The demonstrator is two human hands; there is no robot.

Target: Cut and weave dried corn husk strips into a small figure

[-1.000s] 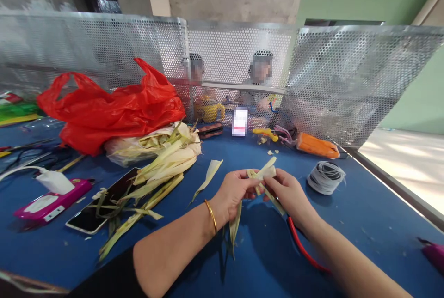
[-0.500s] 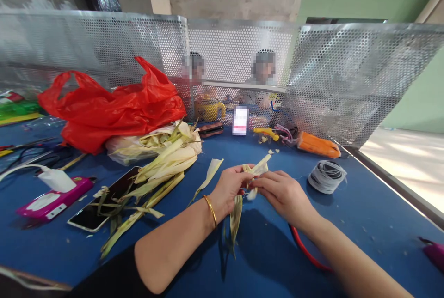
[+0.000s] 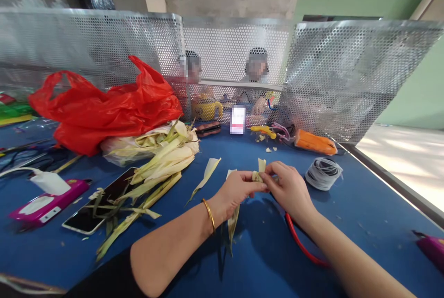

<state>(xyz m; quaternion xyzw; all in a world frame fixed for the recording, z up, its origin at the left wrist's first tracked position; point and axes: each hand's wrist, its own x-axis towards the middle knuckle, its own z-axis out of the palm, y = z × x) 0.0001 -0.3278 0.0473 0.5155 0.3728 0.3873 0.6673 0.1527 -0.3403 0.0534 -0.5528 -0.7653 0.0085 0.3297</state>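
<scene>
your left hand point(image 3: 234, 191) pinches the pale folded corn husk strip point(image 3: 258, 175) | your right hand point(image 3: 289, 187) pinches it too | fold started, long tail left

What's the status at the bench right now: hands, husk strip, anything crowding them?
Left hand and right hand both pinch the folded husk strip. Its loose tails hang below the left hand. Red cord lies under the right wrist; wire coil stands apart.
</scene>
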